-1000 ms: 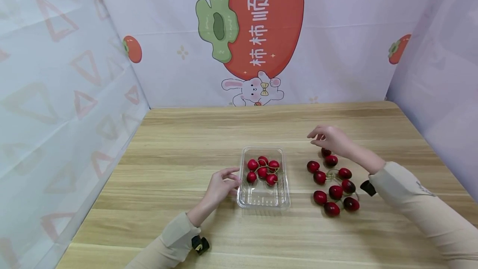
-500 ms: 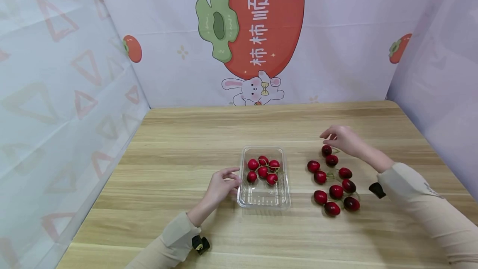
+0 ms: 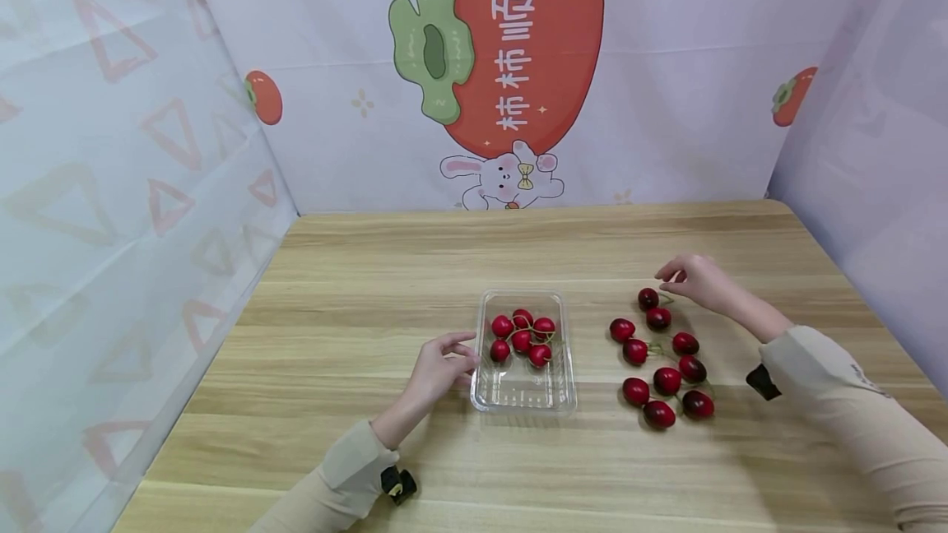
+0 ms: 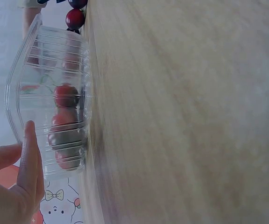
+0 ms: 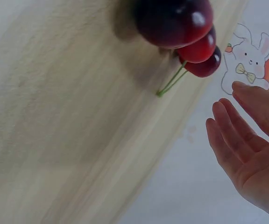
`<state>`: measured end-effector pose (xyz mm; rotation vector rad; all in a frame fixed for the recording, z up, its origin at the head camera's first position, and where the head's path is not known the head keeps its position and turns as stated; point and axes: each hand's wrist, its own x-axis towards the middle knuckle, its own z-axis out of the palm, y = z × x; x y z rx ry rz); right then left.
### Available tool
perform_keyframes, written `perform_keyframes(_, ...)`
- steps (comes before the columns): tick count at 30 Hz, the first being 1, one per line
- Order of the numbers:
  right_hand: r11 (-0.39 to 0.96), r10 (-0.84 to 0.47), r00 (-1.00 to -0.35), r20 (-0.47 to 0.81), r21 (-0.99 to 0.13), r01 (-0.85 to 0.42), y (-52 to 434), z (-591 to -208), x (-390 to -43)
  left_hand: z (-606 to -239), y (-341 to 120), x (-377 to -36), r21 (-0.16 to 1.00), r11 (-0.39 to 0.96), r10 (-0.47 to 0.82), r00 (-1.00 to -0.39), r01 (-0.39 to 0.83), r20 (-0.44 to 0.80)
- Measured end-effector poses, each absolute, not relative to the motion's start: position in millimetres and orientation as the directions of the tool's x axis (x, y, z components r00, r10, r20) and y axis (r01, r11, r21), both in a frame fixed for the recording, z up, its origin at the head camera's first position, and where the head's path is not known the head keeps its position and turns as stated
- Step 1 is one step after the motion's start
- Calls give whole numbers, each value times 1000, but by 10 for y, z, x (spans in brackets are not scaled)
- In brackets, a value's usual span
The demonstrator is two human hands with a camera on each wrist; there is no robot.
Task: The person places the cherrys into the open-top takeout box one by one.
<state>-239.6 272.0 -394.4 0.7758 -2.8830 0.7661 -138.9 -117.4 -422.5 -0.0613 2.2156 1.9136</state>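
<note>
My left hand [image 3: 437, 368] rests fingertips on the clear ribbed plastic tray [image 3: 522, 396], long axis running away from me, six glossy cherries inside. Right hand [image 3: 696, 280], fingers relaxed & holding nothing, has slid right since 1 s ago, uncovering the far cherry [image 3: 648, 298] w/ its green stem.

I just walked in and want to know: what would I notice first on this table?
Shiny red cherries lie loose on the right side of the wooden table, with the right hand open just above the farthest ones. In the middle, more cherries sit in a clear plastic box, and the left hand touches its left edge.
</note>
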Motion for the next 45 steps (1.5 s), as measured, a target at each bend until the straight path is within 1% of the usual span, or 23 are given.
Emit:
perform_keyframes(6, 762, -443, -887, 126, -468, -447, 2792, -4009, -2424, -4252, -1175, -1404, 973, 159, 103, -977, -168, -185)
perform_keyframes(15, 776, -439, -893, 102, -458, -434, 2867, -4127, -2460, -4244, -1179, -1402, 974, 159, 112, -977, -161, -180)
perform_keyframes(23, 780, -422, -904, 69, -481, -401, 2879, -4190, -2484, -4218, -1170, -1377, 974, 162, 110, -978, -156, -175)
perform_keyframes(35, 783, -411, -909, 74, -482, -393, 2893, -4274, -2523, -4226, -1173, -1380, 974, 161, 111, -978, -159, -178)
perform_keyframes(45, 792, -399, -916, 44, -486, -369, 2852, -4272, -2533, -4239, -1176, -1388, 974, 157, 110, -977, -166, -184)
